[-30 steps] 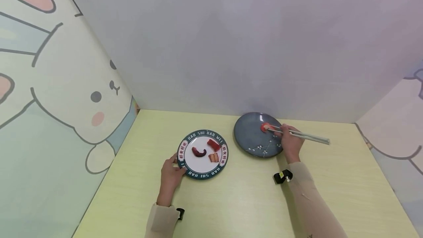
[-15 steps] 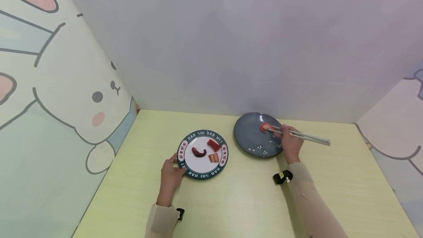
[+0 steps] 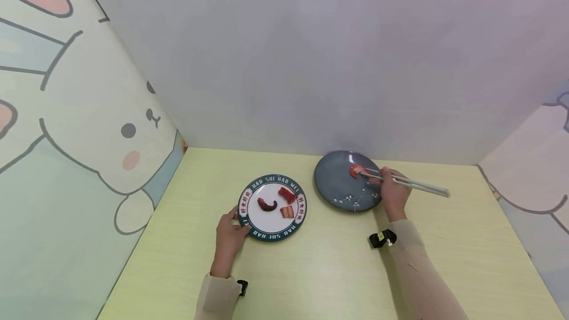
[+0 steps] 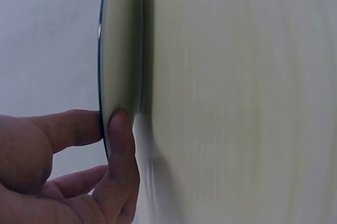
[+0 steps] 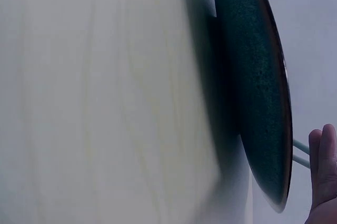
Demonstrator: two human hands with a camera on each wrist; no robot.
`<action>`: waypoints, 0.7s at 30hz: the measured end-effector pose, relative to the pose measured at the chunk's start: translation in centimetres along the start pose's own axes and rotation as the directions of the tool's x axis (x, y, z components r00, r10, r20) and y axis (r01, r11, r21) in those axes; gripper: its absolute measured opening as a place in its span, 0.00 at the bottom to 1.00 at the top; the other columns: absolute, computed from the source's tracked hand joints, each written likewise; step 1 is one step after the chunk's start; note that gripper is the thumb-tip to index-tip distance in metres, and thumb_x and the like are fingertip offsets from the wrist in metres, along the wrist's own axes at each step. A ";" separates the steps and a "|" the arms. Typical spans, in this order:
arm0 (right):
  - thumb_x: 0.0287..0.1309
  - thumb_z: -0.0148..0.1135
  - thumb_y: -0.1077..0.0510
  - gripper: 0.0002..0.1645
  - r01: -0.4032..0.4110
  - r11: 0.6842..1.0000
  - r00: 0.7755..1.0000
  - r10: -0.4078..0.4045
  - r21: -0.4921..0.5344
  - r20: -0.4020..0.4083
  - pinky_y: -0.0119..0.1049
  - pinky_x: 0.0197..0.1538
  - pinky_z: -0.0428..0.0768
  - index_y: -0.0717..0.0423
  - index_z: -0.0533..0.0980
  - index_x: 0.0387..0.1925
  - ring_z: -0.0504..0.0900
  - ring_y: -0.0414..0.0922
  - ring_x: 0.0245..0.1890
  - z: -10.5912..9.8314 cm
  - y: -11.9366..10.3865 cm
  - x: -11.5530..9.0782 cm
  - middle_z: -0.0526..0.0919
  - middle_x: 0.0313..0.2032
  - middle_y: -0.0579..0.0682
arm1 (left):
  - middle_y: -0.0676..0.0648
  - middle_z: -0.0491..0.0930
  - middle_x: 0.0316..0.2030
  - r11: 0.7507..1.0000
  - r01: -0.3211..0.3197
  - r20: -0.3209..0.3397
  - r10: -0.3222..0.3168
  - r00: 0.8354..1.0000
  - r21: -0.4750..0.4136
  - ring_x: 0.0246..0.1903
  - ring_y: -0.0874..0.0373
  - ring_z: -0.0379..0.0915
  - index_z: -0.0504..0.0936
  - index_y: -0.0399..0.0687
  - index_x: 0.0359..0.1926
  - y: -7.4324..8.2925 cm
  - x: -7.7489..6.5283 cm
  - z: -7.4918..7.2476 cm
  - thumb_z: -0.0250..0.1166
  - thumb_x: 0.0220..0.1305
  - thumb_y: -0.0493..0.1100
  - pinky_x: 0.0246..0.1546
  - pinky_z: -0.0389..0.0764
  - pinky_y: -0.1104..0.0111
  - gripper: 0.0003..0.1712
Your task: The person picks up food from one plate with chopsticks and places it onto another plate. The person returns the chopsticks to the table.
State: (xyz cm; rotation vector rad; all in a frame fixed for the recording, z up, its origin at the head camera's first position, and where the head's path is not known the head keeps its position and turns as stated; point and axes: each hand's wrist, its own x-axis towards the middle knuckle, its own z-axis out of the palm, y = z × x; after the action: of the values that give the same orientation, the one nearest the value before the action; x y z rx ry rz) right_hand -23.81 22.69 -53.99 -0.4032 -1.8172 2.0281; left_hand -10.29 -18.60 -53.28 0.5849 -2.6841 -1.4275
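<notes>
My right hand (image 3: 393, 190) grips a pair of pale green chopsticks (image 3: 420, 186). Their tips meet a red-orange shrimp (image 3: 356, 170) on the dark blue-grey plate (image 3: 331, 181); whether they pinch it firmly is too small to tell. With thumb and fingers on either side of the rim, my left hand (image 4: 73, 166) pinches the white plate with a green lettered border (image 3: 272, 236). On that plate lie a dark curled tentacle piece (image 3: 267, 205), a red chunk (image 3: 287, 195) and a striped piece like bacon (image 3: 287, 212). In the right wrist view, the dark plate's underside (image 5: 253, 76) hides the shrimp.
Both plates rest on a pale yellow wooden table (image 3: 311, 270). Behind it rises a plain grey wall (image 3: 284, 63), close to the dark plate's far edge. A side wall with a cartoon rabbit (image 3: 102, 127) borders the left.
The right hand and chopsticks have shifted very slightly to the right, with the tips still at the shrimp. My left hand and its plate have stayed put.
</notes>
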 end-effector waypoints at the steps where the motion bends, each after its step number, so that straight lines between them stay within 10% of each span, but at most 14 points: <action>1: 0.75 0.60 0.60 0.21 0.003 1.000 1.000 -0.003 0.004 -0.001 0.29 0.32 0.86 0.81 0.80 0.48 0.89 0.39 0.21 0.0 0.0 0.0 0.89 0.23 0.48 | 0.30 0.74 0.54 1.000 -0.001 0.000 0.001 1.000 0.001 0.42 0.45 0.80 0.67 0.23 0.73 0.0 0.0 0.0 0.70 0.60 0.27 0.37 0.81 0.63 0.41; 21: 0.75 0.60 0.60 0.20 0.015 1.000 1.000 -0.015 -0.021 -0.021 0.29 0.33 0.86 0.79 0.81 0.49 0.89 0.36 0.22 0.2 -0.6 0.0 0.91 0.28 0.53 | 0.31 0.73 0.53 1.000 0.007 0.012 -0.007 1.000 -0.002 0.41 0.46 0.80 0.66 0.23 0.74 0.2 -0.1 0.0 0.70 0.60 0.27 0.35 0.79 0.65 0.41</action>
State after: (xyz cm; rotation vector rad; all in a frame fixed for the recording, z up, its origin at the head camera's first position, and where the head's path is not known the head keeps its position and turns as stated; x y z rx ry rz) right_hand -23.81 22.59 -53.42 -0.4137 -1.8247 1.9893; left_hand -10.26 -18.46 -53.17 0.5877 -2.6925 -1.4394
